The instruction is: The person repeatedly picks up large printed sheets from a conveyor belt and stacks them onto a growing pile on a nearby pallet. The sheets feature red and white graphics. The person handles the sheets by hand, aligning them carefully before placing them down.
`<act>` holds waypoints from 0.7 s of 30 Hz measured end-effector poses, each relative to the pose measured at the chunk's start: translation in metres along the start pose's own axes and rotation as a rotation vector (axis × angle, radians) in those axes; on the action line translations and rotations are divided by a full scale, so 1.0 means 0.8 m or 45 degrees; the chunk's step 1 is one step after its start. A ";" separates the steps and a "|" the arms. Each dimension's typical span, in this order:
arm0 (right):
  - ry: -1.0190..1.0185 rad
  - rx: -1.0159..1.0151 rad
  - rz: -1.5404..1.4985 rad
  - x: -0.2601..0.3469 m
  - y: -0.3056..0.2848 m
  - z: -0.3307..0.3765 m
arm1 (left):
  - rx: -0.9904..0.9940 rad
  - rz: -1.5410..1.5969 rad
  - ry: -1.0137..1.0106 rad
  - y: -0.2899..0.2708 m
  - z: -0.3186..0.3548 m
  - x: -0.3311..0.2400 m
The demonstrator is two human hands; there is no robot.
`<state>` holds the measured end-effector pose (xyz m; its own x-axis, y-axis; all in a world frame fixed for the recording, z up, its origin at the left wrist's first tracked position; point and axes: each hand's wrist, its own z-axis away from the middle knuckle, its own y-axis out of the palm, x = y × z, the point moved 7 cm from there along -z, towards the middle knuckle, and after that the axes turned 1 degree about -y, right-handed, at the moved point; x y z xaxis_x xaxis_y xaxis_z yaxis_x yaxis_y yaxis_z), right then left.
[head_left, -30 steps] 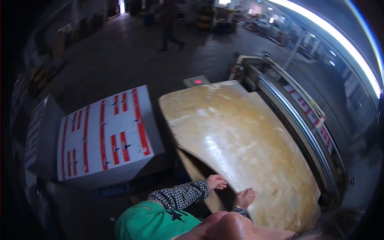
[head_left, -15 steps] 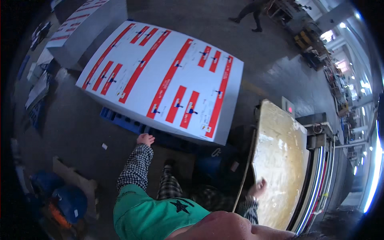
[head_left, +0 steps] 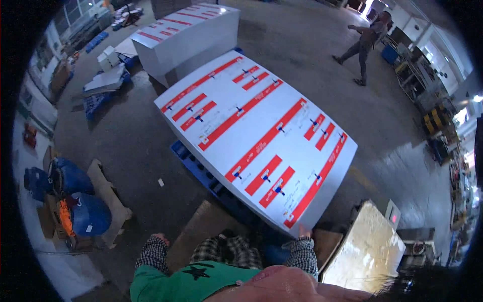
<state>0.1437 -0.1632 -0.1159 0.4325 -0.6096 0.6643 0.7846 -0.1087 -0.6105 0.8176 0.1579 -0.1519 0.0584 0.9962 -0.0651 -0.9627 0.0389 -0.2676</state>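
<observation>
A large white stack of sheets printed with red bars (head_left: 261,136) lies on a blue pallet (head_left: 196,168) in front of me. My right hand (head_left: 304,232), in a checked sleeve, rests at the stack's near corner and touches its edge. Its fingers are too small to read. My left hand (head_left: 160,237) hangs free low on the left, above a brown cardboard sheet (head_left: 201,229) on the floor, holding nothing that I can see. A yellowish glossy board (head_left: 370,249) stands at my lower right, apart from both hands.
A second white and red stack (head_left: 186,35) stands farther back. Another person (head_left: 365,43) walks at the far right. Blue bags (head_left: 75,196) and a plank (head_left: 108,194) lie at the left. A grey machine with a red light (head_left: 392,217) sits behind the board.
My view has swung from the yellowish board to the white stack. My right hand has left the board and is now at the stack's corner. My left hand has drawn back toward my body.
</observation>
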 end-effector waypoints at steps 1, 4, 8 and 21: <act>0.089 0.054 0.074 -0.031 0.003 -0.027 | -0.002 -0.449 0.061 0.006 0.016 0.002; 0.404 0.183 0.279 -0.127 0.010 -0.073 | -0.058 -1.914 0.193 0.016 0.055 -0.067; 0.302 0.151 0.317 -0.030 0.003 -0.061 | -0.183 -1.484 0.297 0.060 0.106 -0.128; 0.263 -0.094 0.532 0.201 -0.020 -0.079 | 0.934 0.698 0.185 0.032 -0.138 -0.388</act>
<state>0.1727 -0.3091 -0.0264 0.6015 -0.7554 0.2600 0.5251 0.1286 -0.8412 0.8040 -0.1593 -0.2445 -0.4696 0.8723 -0.1361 -0.7889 -0.3454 0.5083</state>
